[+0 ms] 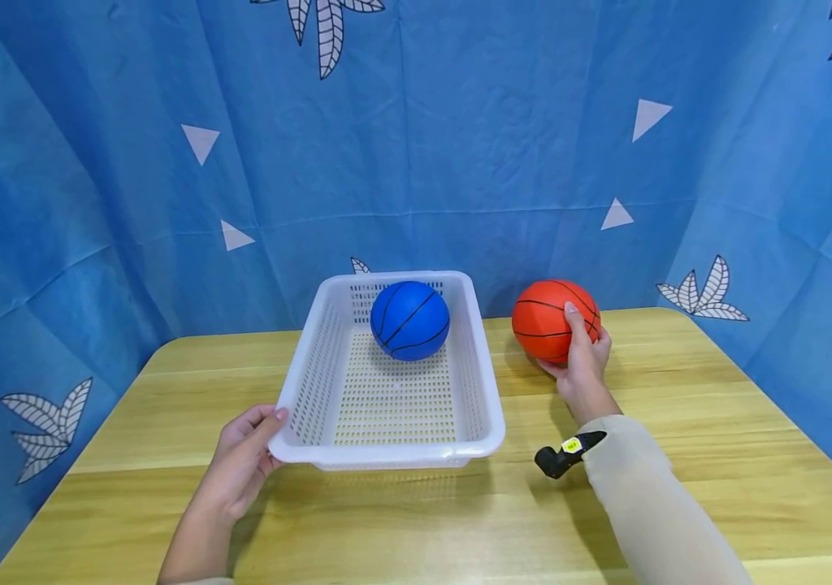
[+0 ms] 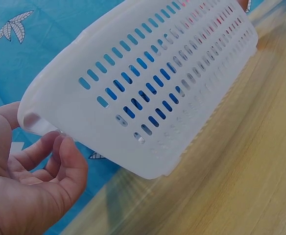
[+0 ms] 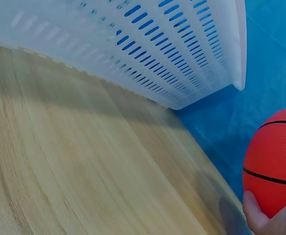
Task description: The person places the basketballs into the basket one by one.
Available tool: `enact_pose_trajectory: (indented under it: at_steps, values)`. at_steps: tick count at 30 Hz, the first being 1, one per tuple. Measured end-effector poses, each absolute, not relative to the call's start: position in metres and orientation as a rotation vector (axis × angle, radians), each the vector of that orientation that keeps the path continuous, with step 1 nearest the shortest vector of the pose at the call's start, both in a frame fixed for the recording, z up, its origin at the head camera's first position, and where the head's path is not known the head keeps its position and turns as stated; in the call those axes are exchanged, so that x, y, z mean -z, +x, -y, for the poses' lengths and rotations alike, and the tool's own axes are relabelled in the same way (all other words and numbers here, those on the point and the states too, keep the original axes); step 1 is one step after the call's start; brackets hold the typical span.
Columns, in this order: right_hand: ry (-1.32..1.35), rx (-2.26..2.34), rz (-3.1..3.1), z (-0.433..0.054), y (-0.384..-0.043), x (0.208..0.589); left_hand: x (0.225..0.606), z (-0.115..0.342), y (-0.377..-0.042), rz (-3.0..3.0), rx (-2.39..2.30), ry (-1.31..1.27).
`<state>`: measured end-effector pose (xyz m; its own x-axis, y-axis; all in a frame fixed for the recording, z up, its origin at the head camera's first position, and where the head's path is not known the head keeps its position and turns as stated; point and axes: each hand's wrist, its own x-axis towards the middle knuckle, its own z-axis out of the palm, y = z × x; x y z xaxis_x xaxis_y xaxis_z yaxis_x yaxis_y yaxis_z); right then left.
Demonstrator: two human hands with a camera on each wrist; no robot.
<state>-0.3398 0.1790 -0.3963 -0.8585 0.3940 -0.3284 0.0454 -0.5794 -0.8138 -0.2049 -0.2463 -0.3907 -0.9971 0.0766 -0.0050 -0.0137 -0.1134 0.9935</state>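
A white perforated plastic basket point(image 1: 387, 453) stands in the middle of the head view, with a blue ball point(image 1: 410, 321) lined in black lying toward its far end. My left hand point(image 1: 244, 455) grips the basket's near left corner, thumb over the rim; the left wrist view shows the fingers curled under that rim point(image 2: 33, 105). To the right of the basket, my right hand point(image 1: 582, 361) holds a red ball point(image 1: 551, 317) with black lines, its thumb on the ball's near side. Only part of that ball and hand appears at the edge of the right wrist view.
Underneath is a light wooden table point(image 1: 416, 528). A blue curtain point(image 1: 489, 146) with white leaf and triangle prints hangs behind and along both sides of it. On the right wrist sits a small black device point(image 1: 562, 457) with a yellow label.
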Motion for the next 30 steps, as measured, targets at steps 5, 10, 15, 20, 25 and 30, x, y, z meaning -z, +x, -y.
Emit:
enact_pose_trajectory:
  at_steps: [5, 10, 15, 20, 25, 30]
  values:
    - [-0.667, -2.541, 1.299, -0.179, -0.337, 0.392, 0.391, 0.246, -0.205, -2.048, -2.308, 0.086]
    - [-0.604, -2.554, 1.290, -0.177, -0.332, 0.383, 0.391, 0.246, -0.204, -2.047, -2.306, 0.096]
    - [-0.519, -2.558, 1.304, -0.175, -0.326, 0.375, 0.390, 0.246, -0.204, -2.045, -2.305, 0.094]
    - [-0.414, -2.591, 1.314, -0.169, -0.319, 0.369, 0.390, 0.245, -0.204, -2.050, -2.293, 0.087]
    - [-0.279, -2.623, 1.322, -0.161, -0.309, 0.363, 0.389, 0.245, -0.203, -2.062, -2.280, 0.064]
    - [-0.122, -2.644, 1.331, -0.152, -0.300, 0.359, 0.390, 0.245, -0.205, -2.072, -2.272, 0.050]
